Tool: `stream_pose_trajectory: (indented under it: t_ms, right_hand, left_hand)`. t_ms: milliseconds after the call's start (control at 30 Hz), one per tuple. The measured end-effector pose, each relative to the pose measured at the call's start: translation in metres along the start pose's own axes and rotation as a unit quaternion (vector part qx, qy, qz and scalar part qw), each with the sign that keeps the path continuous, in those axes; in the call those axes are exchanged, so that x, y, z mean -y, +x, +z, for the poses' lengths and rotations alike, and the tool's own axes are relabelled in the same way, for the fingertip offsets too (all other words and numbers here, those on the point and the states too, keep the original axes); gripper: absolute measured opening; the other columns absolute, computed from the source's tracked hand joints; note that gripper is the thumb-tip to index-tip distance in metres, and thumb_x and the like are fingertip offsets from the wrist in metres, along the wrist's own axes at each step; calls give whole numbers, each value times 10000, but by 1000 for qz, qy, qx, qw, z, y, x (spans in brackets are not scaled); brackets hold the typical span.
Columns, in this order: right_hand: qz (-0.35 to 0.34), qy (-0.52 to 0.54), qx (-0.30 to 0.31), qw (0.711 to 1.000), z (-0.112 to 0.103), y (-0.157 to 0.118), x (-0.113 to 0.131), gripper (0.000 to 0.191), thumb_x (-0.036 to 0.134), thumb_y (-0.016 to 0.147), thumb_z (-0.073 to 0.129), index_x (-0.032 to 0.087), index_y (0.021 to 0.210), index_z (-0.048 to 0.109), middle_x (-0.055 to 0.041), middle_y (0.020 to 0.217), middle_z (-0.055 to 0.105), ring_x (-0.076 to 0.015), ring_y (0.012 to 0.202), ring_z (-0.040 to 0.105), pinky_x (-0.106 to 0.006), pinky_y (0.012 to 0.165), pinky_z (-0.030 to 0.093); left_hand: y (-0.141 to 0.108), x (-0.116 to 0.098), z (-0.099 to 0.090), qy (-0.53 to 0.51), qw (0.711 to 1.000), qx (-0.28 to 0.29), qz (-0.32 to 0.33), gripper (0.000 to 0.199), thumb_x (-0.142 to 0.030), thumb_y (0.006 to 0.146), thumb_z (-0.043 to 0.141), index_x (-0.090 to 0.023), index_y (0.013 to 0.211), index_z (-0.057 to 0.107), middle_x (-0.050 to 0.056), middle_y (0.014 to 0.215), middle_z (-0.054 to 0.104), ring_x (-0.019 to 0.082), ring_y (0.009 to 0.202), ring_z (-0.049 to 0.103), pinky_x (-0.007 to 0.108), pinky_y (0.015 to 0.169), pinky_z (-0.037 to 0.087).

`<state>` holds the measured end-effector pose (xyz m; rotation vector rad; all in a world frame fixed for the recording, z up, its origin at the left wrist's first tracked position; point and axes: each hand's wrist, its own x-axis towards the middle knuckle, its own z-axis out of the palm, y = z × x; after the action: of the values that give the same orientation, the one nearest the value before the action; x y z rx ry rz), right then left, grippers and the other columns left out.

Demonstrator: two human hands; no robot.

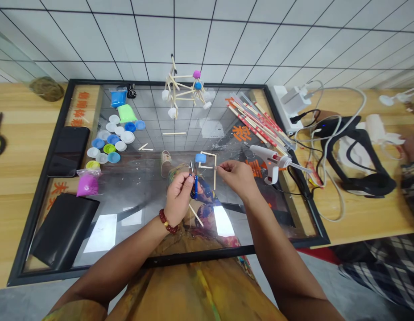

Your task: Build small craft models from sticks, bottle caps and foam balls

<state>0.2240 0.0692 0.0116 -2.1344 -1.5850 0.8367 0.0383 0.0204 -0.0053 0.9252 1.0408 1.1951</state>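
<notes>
My left hand (180,194) is closed around small blue-handled scissors (196,188), whose tips point away from me. My right hand (238,178) pinches the side of a small frame of wooden sticks (215,179). A blue bottle cap (200,158) is attached to the frame's left side, just beyond the scissors. Below my left hand, a loose stick (196,215) lies on the glass tabletop (136,183). Farther back stands a larger stick structure (183,92) with white, blue and purple pieces on it.
Bottle caps (109,148) are grouped at the left, near a phone (69,151) and a black pouch (64,229). A hot glue gun (272,162) and bundled sticks (257,120) lie right. Beyond are cables, a power strip (283,107) and another person's sleeve (411,185).
</notes>
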Motion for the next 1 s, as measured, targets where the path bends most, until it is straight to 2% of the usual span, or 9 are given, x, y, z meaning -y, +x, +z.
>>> stream_pose_trajectory:
  t_ms: [267, 400, 500, 567, 633, 667, 767, 867, 1000]
  right_hand:
    - [17, -101, 19, 995, -5, 4, 11, 183, 298, 776, 624, 181, 730, 757, -30, 561, 685, -196, 660, 693, -249, 614, 432]
    - [36, -181, 34, 982, -8, 6, 24, 168, 247, 753, 617, 182, 755, 772, -82, 691, 747, -239, 768, 721, -267, 639, 437]
    - [30, -214, 8, 976, -10, 5, 24, 117, 217, 712, 635, 181, 683, 743, -102, 727, 747, -259, 801, 711, -280, 651, 434]
    - [33, -142, -25, 989, -13, 2, 20, 94, 225, 687, 649, 184, 612, 690, -62, 621, 682, -216, 693, 663, -267, 609, 409]
    - [36, 52, -25, 998, -15, -6, 14, 135, 286, 684, 666, 188, 594, 640, 2, 514, 560, -139, 525, 526, -249, 523, 348]
    - [31, 173, -5, 984, -15, -11, 12, 172, 330, 684, 681, 189, 603, 625, 31, 485, 495, -105, 466, 433, -242, 483, 305]
    - [-13, 440, 63, 896, -7, -28, 12, 276, 425, 671, 759, 187, 650, 621, 83, 473, 373, -54, 434, 250, -223, 446, 206]
    - [-63, 514, 43, 854, 11, -43, 16, 308, 440, 672, 829, 192, 685, 647, 77, 514, 415, -55, 470, 283, -215, 473, 256]
    - [-101, 508, 35, 855, 33, -52, 13, 300, 467, 711, 838, 208, 716, 687, 45, 588, 507, -80, 530, 387, -224, 521, 346]
  left_hand:
    - [-1, -1, -2, 21, 1000, 18, 2, 297, -457, 988, 543, -191, 869, 604, 2, 727, 663, 125, 694, 614, 258, 714, 505]
    - [-2, 1, -2, 10, 1000, 22, -4, 297, -459, 985, 546, -194, 866, 606, -1, 730, 655, 126, 713, 615, 261, 739, 503]
    - [-1, 1, -2, 2, 1000, 21, -8, 300, -463, 970, 568, -188, 857, 614, 10, 750, 661, 130, 738, 617, 270, 770, 502]
    - [-1, -2, -1, -30, 999, 35, -19, 287, -453, 948, 599, -184, 851, 614, 14, 760, 658, 129, 735, 611, 273, 764, 501]
    - [0, -9, 0, -110, 991, 55, -50, 266, -438, 900, 649, -184, 841, 596, -4, 716, 621, 117, 679, 582, 263, 706, 490]
    - [0, -13, 0, -154, 983, 65, -71, 267, -435, 867, 677, -186, 841, 586, -21, 678, 588, 105, 632, 552, 251, 660, 472]
    - [1, -25, 3, -194, 970, 79, -124, 311, -402, 747, 785, -176, 851, 597, -77, 565, 469, 53, 489, 411, 199, 521, 356]
    - [-1, -31, 5, -128, 979, 59, -148, 335, -383, 690, 840, -149, 846, 658, -109, 480, 387, 22, 409, 299, 183, 443, 242]
    - [-3, -33, 7, -102, 979, 51, -171, 397, -488, 670, 839, -139, 779, 681, -116, 418, 344, 16, 373, 258, 185, 407, 189]
